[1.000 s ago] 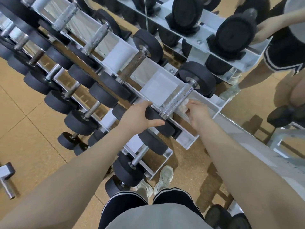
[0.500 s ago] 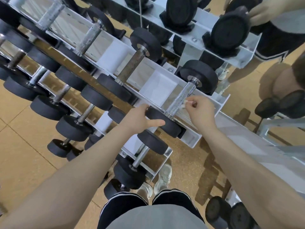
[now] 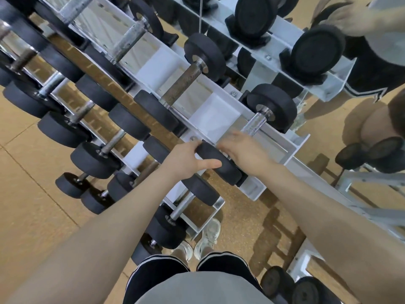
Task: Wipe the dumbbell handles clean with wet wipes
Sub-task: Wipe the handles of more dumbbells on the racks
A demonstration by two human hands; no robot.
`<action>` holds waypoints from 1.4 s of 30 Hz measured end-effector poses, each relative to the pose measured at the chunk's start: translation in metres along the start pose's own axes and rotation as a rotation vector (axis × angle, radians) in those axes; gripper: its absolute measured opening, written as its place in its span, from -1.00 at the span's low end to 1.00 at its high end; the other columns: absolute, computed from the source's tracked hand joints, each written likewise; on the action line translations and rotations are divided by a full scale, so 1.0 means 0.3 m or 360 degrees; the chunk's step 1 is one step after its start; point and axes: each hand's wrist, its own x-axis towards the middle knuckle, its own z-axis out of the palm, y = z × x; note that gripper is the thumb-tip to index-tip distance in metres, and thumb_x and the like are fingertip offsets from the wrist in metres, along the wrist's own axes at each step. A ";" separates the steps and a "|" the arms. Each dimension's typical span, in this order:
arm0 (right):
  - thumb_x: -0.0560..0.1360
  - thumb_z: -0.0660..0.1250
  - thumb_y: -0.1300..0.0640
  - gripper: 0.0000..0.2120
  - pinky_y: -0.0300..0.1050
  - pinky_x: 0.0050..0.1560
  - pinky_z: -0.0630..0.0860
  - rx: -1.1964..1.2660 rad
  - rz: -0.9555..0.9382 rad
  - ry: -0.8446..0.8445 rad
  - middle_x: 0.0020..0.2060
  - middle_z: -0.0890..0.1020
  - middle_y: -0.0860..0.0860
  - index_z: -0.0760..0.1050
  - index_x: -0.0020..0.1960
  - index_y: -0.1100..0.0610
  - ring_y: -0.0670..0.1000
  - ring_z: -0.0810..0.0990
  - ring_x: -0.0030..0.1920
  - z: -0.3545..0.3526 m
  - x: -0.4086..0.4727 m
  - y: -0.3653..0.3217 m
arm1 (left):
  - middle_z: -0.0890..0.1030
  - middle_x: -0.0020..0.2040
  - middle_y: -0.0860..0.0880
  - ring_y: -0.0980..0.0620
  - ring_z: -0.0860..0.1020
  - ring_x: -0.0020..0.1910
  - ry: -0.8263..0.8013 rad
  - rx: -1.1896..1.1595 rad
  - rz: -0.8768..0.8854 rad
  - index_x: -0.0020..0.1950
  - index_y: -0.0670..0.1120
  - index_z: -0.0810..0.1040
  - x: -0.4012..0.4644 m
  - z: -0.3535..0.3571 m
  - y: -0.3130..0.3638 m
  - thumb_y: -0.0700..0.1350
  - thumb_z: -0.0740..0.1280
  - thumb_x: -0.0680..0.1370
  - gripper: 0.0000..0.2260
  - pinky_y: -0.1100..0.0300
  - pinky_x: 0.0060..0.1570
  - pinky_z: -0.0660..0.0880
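Observation:
A dumbbell with black rubber heads lies on the top tier of the rack at its right end. My left hand (image 3: 186, 160) grips its near head (image 3: 219, 163), thumb stretched over the rubber. My right hand (image 3: 243, 150) is blurred and wraps the lower part of the shiny knurled handle (image 3: 255, 126). The wet wipe is hidden under that hand. The far head (image 3: 274, 106) rests against the rack's back rail.
A rusty-handled dumbbell (image 3: 184, 82) lies beside it to the left, with several more along the white rack (image 3: 295, 145) and on lower tiers. A mirror behind reflects the rack and a person. My shoes (image 3: 206, 238) stand on the cork floor below.
My right hand has slid down the handle toward the near head, covering the wipe. My left hand has stayed on the near head. The camera has tilted slightly.

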 end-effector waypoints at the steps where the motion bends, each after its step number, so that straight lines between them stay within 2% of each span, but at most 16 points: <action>1: 0.40 0.21 0.22 -0.79 0.06 -0.17 0.51 -0.0008 -0.0053 -0.0080 -0.30 0.63 0.12 0.62 -0.14 0.18 0.19 0.57 -0.15 -0.010 0.002 -0.008 | 0.40 0.39 -0.09 -0.04 0.39 0.33 0.0001 -0.0014 -0.0004 0.48 -0.11 0.21 -0.003 0.001 0.000 0.23 0.38 0.37 -0.19 0.10 0.29 0.37; 4: 0.36 0.21 0.37 -0.69 0.03 -0.04 0.47 -0.0430 -0.0133 -0.0290 -0.14 0.64 0.14 0.60 0.01 0.21 0.20 0.54 -0.03 -0.060 0.033 0.034 | 0.42 0.37 -0.09 -0.06 0.43 0.29 -0.0018 -0.0020 -0.0048 0.47 -0.08 0.24 -0.010 -0.003 0.007 0.30 0.36 0.31 -0.15 0.08 0.26 0.40; 8: 0.16 0.39 0.46 -0.79 -0.02 -0.22 0.52 -0.0822 0.0099 -0.0149 -0.33 0.59 0.17 0.55 -0.24 0.27 0.19 0.57 -0.27 -0.140 0.079 0.127 | 0.47 0.32 -0.09 -0.07 0.48 0.23 -0.0027 -0.0012 -0.0079 0.47 -0.07 0.24 -0.015 0.000 0.015 0.29 0.34 0.34 -0.19 0.09 0.22 0.42; 11: 0.26 0.38 0.40 -0.80 -0.08 -0.20 0.47 -0.0902 0.0318 -0.0026 -0.24 0.60 0.15 0.55 -0.13 0.25 0.17 0.57 -0.19 -0.142 0.082 0.087 | 0.38 0.40 -0.05 -0.03 0.39 0.33 -0.0013 -0.0059 -0.0087 0.48 -0.07 0.20 -0.019 0.006 0.015 0.25 0.36 0.37 -0.21 0.14 0.27 0.34; 15: 0.43 0.17 0.41 -0.55 -0.07 -0.01 0.46 -0.0531 0.0169 -0.0488 0.12 0.55 0.09 0.44 0.26 0.11 0.15 0.50 0.12 -0.083 0.043 0.015 | 0.33 0.43 -0.01 0.02 0.34 0.37 0.0022 -0.0089 -0.0080 0.49 -0.07 0.17 -0.018 0.007 0.033 0.20 0.39 0.39 -0.22 0.28 0.19 0.27; 17: 0.47 0.15 0.39 -0.52 -0.07 0.04 0.47 -0.0490 0.0102 -0.0635 0.18 0.52 0.08 0.40 0.32 0.04 0.15 0.48 0.16 -0.105 0.053 0.021 | 0.31 0.45 0.00 0.03 0.31 0.39 0.0055 -0.0060 -0.0056 0.49 -0.07 0.17 -0.014 0.008 0.056 0.20 0.39 0.40 -0.22 0.31 0.17 0.23; 19: 0.48 0.18 0.35 -0.59 -0.09 0.05 0.45 -0.0706 0.0018 -0.0673 0.12 0.54 0.08 0.46 0.27 0.08 0.14 0.46 0.17 -0.146 0.088 0.075 | 0.28 0.46 0.00 0.03 0.28 0.41 0.0084 0.0008 -0.0033 0.49 -0.07 0.17 -0.006 0.010 0.080 0.23 0.38 0.39 -0.21 0.26 0.25 0.23; 22: 0.28 0.35 0.40 -0.83 -0.09 -0.01 0.50 -0.1112 -0.0260 -0.0241 -0.25 0.61 0.08 0.58 -0.20 0.20 0.12 0.55 -0.12 -0.180 0.112 0.161 | 0.29 0.46 -0.01 0.00 0.28 0.42 0.0061 0.0066 -0.0057 0.50 -0.06 0.15 0.007 0.010 0.099 0.25 0.38 0.36 -0.18 0.18 0.31 0.25; 23: 0.13 0.41 0.43 -0.82 -0.13 -0.12 0.53 -0.1074 -0.0311 -0.0110 -0.42 0.56 0.08 0.53 -0.38 0.19 0.10 0.55 -0.30 -0.176 0.107 0.179 | 0.28 0.47 -0.01 0.00 0.28 0.42 0.0046 0.0073 -0.0071 0.50 -0.05 0.15 0.011 0.008 0.100 0.26 0.38 0.36 -0.17 0.17 0.31 0.25; 25: -0.07 0.41 0.47 -0.72 -0.19 -0.29 0.53 -0.0930 -0.0324 0.0085 -0.60 0.44 0.06 0.41 -0.53 0.17 0.08 0.48 -0.51 -0.154 0.082 0.187 | 0.28 0.47 -0.01 -0.01 0.28 0.42 0.0028 0.0076 -0.0093 0.50 -0.05 0.15 0.014 0.005 0.100 0.26 0.38 0.35 -0.17 0.17 0.31 0.26; 28: -0.12 0.40 0.45 -0.72 -0.20 -0.33 0.46 -0.0661 -0.0194 0.0224 -0.57 0.49 0.05 0.48 -0.49 0.19 0.10 0.51 -0.47 -0.087 0.049 0.149 | 0.30 0.46 -0.02 -0.02 0.30 0.40 0.0025 0.0080 -0.0103 0.49 -0.05 0.17 0.015 0.006 0.101 0.27 0.38 0.33 -0.16 0.16 0.31 0.27; 32: 0.19 0.26 0.39 -0.71 -0.05 -0.12 0.51 -0.0138 -0.0158 0.0553 -0.24 0.70 0.06 0.66 -0.19 0.17 0.13 0.62 -0.20 0.003 -0.063 0.080 | 0.30 0.46 -0.03 -0.02 0.30 0.41 0.0047 0.0045 -0.0100 0.49 -0.07 0.18 0.009 0.008 0.106 0.24 0.40 0.33 -0.16 0.14 0.32 0.26; 34: 0.35 0.15 0.40 -0.65 -0.11 -0.05 0.47 0.0235 0.0131 0.0721 -0.14 0.70 0.06 0.66 -0.09 0.18 0.11 0.57 -0.14 -0.005 -0.127 0.068 | 0.30 0.46 -0.04 -0.03 0.30 0.41 0.0054 0.0065 -0.0095 0.48 -0.07 0.18 0.008 0.007 0.105 0.25 0.39 0.33 -0.16 0.13 0.32 0.27; 36: 0.48 0.12 0.39 -0.66 -0.19 -0.04 0.39 0.0646 0.0803 0.0813 -0.07 0.67 0.08 0.63 0.03 0.18 0.07 0.52 -0.11 -0.027 -0.160 0.087 | 0.30 0.46 -0.04 -0.04 0.31 0.40 0.0048 0.0087 -0.0088 0.48 -0.07 0.17 0.009 0.004 0.105 0.25 0.38 0.33 -0.17 0.11 0.31 0.28; 39: 0.55 0.09 0.33 -0.67 -0.21 -0.18 0.38 0.1679 0.1879 0.1018 -0.21 0.54 0.00 0.57 0.13 0.15 0.00 0.42 -0.26 -0.025 -0.132 0.149 | 0.29 0.46 -0.04 -0.05 0.31 0.40 0.0032 0.0082 -0.0072 0.48 -0.06 0.17 0.010 0.000 0.105 0.25 0.37 0.33 -0.17 0.10 0.32 0.28; 42: 0.54 0.06 0.38 -0.63 -0.34 -0.51 0.27 0.2345 0.2188 0.1076 -0.35 0.42 0.01 0.50 0.23 0.16 -0.06 0.29 -0.46 -0.003 -0.050 0.181 | 0.29 0.46 -0.03 -0.05 0.31 0.41 0.0040 0.0089 -0.0057 0.49 -0.06 0.16 0.010 0.001 0.102 0.24 0.37 0.35 -0.18 0.11 0.32 0.28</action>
